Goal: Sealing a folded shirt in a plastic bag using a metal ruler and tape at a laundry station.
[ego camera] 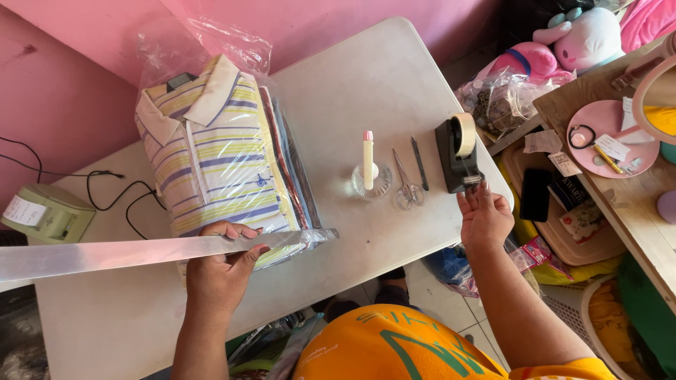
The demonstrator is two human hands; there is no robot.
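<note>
While left fingers press the bagged shirts, right fingers seemingly pinch tape at the dispenser.

Clear plastic bag of folded striped shirts near the worktop's back left corner, open end at its front side. White label on green printer, left edge. Small clear packets off the right edge.
</note>
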